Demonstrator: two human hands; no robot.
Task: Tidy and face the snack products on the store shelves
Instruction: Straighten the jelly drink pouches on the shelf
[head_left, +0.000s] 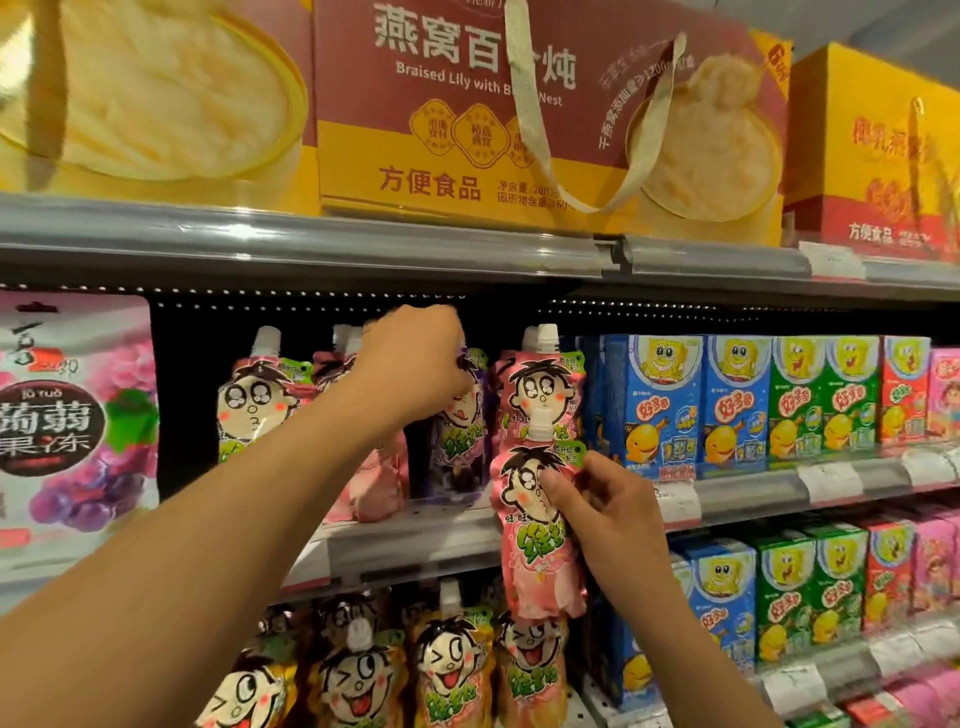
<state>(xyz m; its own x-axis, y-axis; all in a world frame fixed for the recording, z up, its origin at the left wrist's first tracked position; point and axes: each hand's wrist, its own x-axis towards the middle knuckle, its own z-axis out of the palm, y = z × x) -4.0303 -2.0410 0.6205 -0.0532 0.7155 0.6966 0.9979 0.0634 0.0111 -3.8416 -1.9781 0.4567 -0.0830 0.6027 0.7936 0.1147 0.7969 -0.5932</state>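
Note:
My right hand (610, 512) grips a pink spouted jelly pouch (535, 545) with a cartoon face, held upright in front of the middle shelf's edge (415, 545). My left hand (415, 358) reaches into the middle shelf and grips the top of a purple grape pouch (460, 447) standing there. More pink pouches stand on that shelf: one at the left (257, 405), one behind my left wrist (374, 483), and one right of the purple pouch (543, 389).
Blue, green and red cartoon cartons (753, 400) fill the shelf to the right. A large grape jelly bag (72, 415) hangs at left. Gift boxes (519, 114) sit on the top shelf. Yellow and pink pouches (447, 670) line the lower shelf.

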